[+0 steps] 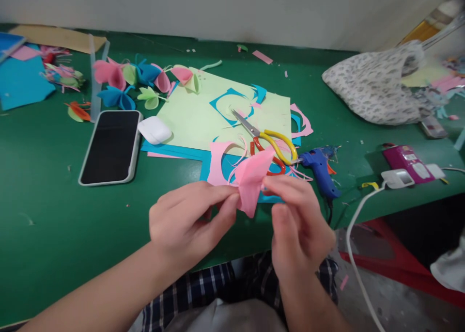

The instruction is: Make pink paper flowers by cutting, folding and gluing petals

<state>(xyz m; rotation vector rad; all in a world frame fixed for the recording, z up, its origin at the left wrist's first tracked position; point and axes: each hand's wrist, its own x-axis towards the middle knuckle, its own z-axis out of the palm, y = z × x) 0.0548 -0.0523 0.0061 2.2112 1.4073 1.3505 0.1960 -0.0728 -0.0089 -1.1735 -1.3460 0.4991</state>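
My left hand (pixel 196 220) pinches a folded pink paper petal piece (pixel 252 181) between thumb and forefinger, above the table's near edge. The fingertips of my right hand (pixel 300 220) touch the right side of that paper, while its thumb stands apart below. Just behind the paper lie scissors (pixel 250 126) with one yellow and one red handle, blades pointing away to the left. They rest on light green paper sheets (pixel 192 111) among blue and pink cut-out scraps. A blue hot glue gun (pixel 323 169) lies beyond my right hand.
Several paper flowers (pixel 112 75) sit at the back left. A phone (pixel 111 148) and a white earbud case (pixel 155 130) lie left of the sheets. On the right are a patterned cloth bag (pixel 370 85), a purple power bank (pixel 409 162) and a white cable (pixel 350 240) hanging over the edge.
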